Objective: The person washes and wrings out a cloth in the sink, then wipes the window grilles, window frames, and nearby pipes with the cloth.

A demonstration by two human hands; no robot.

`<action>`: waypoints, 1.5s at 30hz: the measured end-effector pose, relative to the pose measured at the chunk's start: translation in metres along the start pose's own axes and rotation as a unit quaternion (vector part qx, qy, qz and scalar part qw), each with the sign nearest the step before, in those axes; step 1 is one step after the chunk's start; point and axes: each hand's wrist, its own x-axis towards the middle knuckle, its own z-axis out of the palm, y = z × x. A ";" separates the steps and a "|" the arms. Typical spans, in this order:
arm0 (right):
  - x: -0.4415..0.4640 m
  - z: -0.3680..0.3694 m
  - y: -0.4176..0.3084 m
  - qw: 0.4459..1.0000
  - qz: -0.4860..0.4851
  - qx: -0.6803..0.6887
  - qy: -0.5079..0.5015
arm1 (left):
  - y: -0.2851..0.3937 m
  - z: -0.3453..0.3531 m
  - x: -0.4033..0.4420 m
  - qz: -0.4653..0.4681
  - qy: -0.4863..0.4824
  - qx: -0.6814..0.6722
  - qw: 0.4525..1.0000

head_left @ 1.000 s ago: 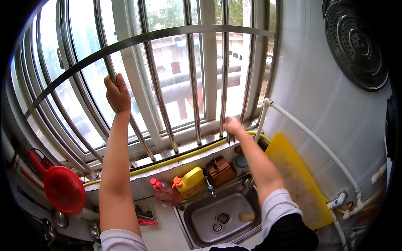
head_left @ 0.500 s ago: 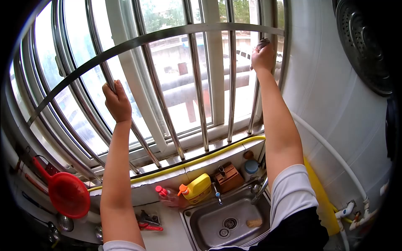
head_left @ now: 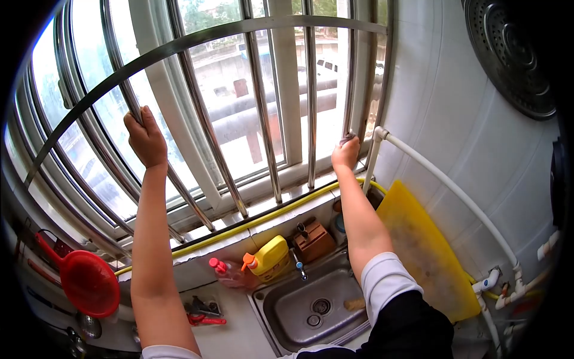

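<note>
Metal window bars [head_left: 202,107] stand in front of me, crossed by a curved flat metal strip [head_left: 239,27]. My left hand [head_left: 147,137] is closed around one upright bar, below the strip. Low on a bar at the right end, my right hand [head_left: 345,154] is closed on a small dark, crumpled cloth [head_left: 348,138]. The cloth appears to be wrapped around that bar. Most of it is hidden inside my fingers.
Below are a steel sink [head_left: 281,317], a yellow jug [head_left: 270,258], a clear bottle with a red cap [head_left: 227,273] and a wooden knife block [head_left: 314,243]. A red strainer [head_left: 89,283] hangs left. White pipes [head_left: 448,173] and a yellow board [head_left: 418,257] stand right.
My right hand has slid down the bar with the cloth, from near the strip to near the sill. The left hand keeps its hold on its bar. The view has shifted slightly.
</note>
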 end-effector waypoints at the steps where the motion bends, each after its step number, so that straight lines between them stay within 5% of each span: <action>1: -0.004 0.003 0.007 1.000 0.009 0.000 -0.009 | 0.000 0.000 0.000 -0.003 0.001 0.006 1.000; 7: -0.024 0.004 0.026 0.982 0.132 -0.072 -0.113 | -0.005 0.002 0.000 -0.008 -0.006 0.004 1.000; 12: -0.008 -0.039 0.022 0.940 0.085 -0.122 -0.309 | -0.003 0.000 0.001 -0.019 -0.007 0.009 1.000; 16: 0.003 -0.094 -0.001 0.968 -0.234 0.042 -0.075 | -0.002 0.000 0.002 -0.019 -0.004 -0.001 1.000; 20: 0.034 -0.173 -0.042 0.883 -0.444 -0.094 0.117 | -0.004 0.000 0.000 -0.014 -0.008 -0.005 1.000; 22: 0.043 -0.172 -0.025 0.881 -0.445 -0.121 0.106 | -0.004 0.003 -0.001 -0.024 -0.010 -0.008 1.000; 24: 0.045 -0.162 -0.010 0.833 -0.470 -0.292 0.004 | -0.004 0.002 0.000 -0.026 -0.003 -0.004 1.000; 26: 0.051 -0.145 -0.010 0.822 -0.479 -0.308 0.025 | -0.002 0.000 0.000 -0.022 -0.002 0.005 1.000; 28: 0.065 -0.132 -0.016 0.825 -0.368 -0.425 -0.060 | -0.001 0.000 -0.001 -0.048 -0.010 -0.013 0.999; 30: 0.081 -0.130 -0.023 0.827 -0.395 -0.399 -0.031 | -0.001 0.001 0.001 -0.035 -0.007 -0.008 0.999; 34: 0.098 -0.127 -0.050 0.833 -0.301 -0.436 -0.160 | 0.000 -0.001 -0.001 -0.020 -0.003 -0.007 1.000; 38: 0.093 -0.113 -0.040 0.758 -0.328 -0.531 -0.190 | -0.004 -0.001 -0.002 -0.013 -0.009 -0.017 1.000; 40: 0.090 -0.100 -0.014 0.653 -0.529 -0.524 -0.136 | -0.005 -0.002 -0.002 -0.013 -0.013 -0.013 1.000; 45: 0.050 -0.067 0.088 0.574 -0.604 -0.525 -0.176 | -0.008 -0.001 -0.002 -0.013 -0.020 -0.016 1.000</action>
